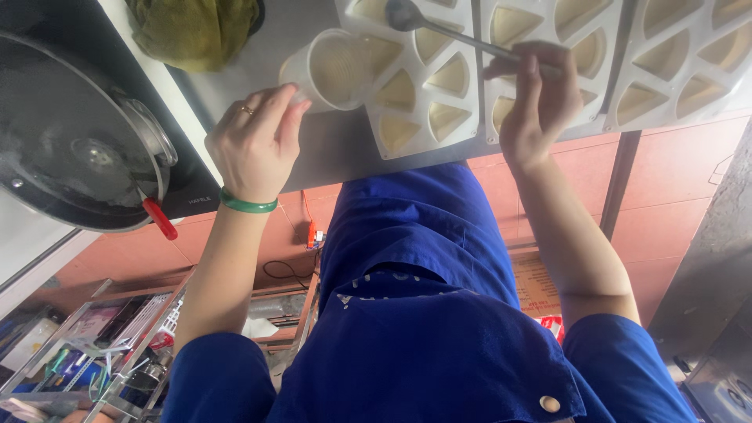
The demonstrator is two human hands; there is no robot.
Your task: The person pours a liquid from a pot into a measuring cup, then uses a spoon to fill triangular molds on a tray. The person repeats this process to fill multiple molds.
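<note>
At the bench edge: my two hands work over white moulds point(423, 86).
Left hand point(254, 145): fingers pinching a tilted plastic cup point(333, 69) beside the moulds.
Right hand point(536, 98): fingers pinching a metal spoon point(439, 27).

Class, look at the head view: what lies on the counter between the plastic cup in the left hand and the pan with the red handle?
In the head view, only bare grey counter lies between the plastic cup and the pan; the olive cloth sits off to one side, beyond that stretch.
</note>
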